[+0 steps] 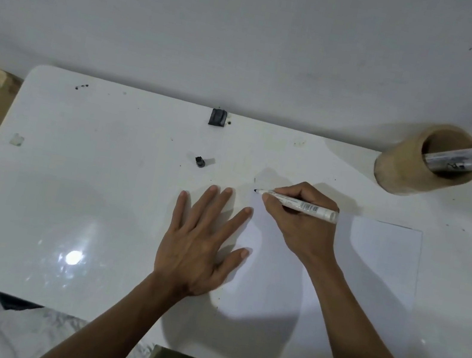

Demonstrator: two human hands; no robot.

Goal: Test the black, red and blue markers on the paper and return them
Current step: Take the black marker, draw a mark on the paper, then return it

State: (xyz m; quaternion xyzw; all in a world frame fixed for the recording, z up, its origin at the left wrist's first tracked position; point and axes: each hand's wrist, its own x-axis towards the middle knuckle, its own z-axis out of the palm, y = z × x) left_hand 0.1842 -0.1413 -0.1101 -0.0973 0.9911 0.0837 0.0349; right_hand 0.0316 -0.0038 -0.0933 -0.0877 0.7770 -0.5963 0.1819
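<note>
Lit moderately from overhead; a bright specular hotspot on the glossy white tabletop [74, 257] at lower left, a smaller glint near the right edge. Soft-edged shadows cast under both forearms, across the white paper sheet [377, 267] and beside the tan cylindrical holder [402, 173]. Slightly soft throughout, with compression smear. Wide-angle bowing of the table edges; corners dimmer.

The table [70, 181] lay bare left of the paper [370, 265]; beyond the paper's far-left corner sat a cap [200, 161], and farther off a black clip [217, 117] at the table's edge; a holder [402, 173] with two markers stood beyond the far-right corner.
</note>
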